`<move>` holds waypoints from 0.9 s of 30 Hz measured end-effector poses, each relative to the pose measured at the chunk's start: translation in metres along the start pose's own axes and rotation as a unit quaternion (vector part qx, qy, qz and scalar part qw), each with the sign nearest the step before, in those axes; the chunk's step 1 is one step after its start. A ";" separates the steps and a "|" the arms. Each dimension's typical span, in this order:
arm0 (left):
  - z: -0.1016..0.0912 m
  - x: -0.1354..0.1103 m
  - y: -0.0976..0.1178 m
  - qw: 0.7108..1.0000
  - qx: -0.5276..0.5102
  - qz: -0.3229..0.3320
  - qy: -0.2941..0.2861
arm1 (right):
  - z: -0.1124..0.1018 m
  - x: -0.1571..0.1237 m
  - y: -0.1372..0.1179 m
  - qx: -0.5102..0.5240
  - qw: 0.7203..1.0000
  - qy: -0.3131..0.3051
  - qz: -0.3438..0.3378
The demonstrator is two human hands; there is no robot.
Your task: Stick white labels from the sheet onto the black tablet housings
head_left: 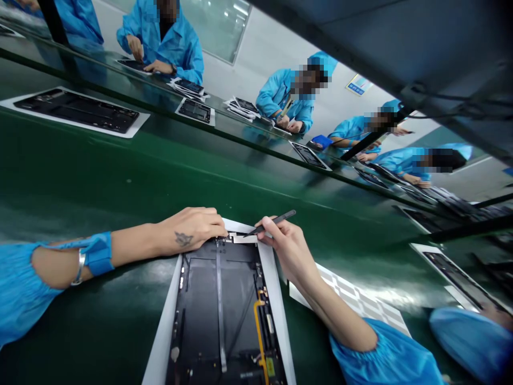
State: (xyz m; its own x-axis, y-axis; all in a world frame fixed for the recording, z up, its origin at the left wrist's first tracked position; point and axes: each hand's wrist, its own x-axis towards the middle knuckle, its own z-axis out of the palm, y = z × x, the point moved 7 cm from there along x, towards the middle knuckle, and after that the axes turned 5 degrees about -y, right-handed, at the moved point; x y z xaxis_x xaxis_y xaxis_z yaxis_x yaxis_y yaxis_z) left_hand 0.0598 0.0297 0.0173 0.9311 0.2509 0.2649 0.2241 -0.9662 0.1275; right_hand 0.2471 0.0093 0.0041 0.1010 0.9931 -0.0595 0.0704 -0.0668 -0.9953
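Note:
An opened tablet housing (pixel 236 289), black inside with an orange ribbon cable (pixel 258 326), lies on a white sheet (pixel 161 342) in front of me. My left hand (pixel 198 227) rests at its far edge, fingers bent together and fingertips down on the small parts there. Whether they pinch anything is hidden. Black tweezers (pixel 276 220) are gripped in my right hand (pixel 286 243). Their tip points down at a pale strip (pixel 245 239) at the housing's far right corner. A blue band (pixel 99 253) circles my left wrist.
Right of my right forearm lies a white sheet with grey patches (pixel 356 294). Another opened housing (pixel 76 109) lies on the green table (pixel 132 176) at the far left. Co-workers in blue sit across; a blue sleeve (pixel 473 342) is close at lower right. A dark shelf (pixel 385 48) overhangs.

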 end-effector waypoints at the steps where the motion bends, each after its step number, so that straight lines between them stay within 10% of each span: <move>1: 0.000 0.000 0.000 1.000 0.000 0.000 -0.001 | 0.000 0.000 0.000 -0.004 1.000 0.000 0.000; 27: -0.001 0.001 0.000 1.000 -0.022 -0.002 -0.011 | 0.001 -0.001 -0.003 -0.032 0.999 0.001 -0.007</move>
State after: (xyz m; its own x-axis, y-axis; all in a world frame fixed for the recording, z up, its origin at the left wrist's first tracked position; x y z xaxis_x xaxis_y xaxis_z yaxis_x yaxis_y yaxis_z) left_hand 0.0607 0.0299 0.0181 0.9364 0.2535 0.2425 0.2161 -0.9614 0.1705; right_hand 0.2463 0.0083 0.0070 0.1024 0.9937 -0.0446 0.1342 -0.0582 -0.9892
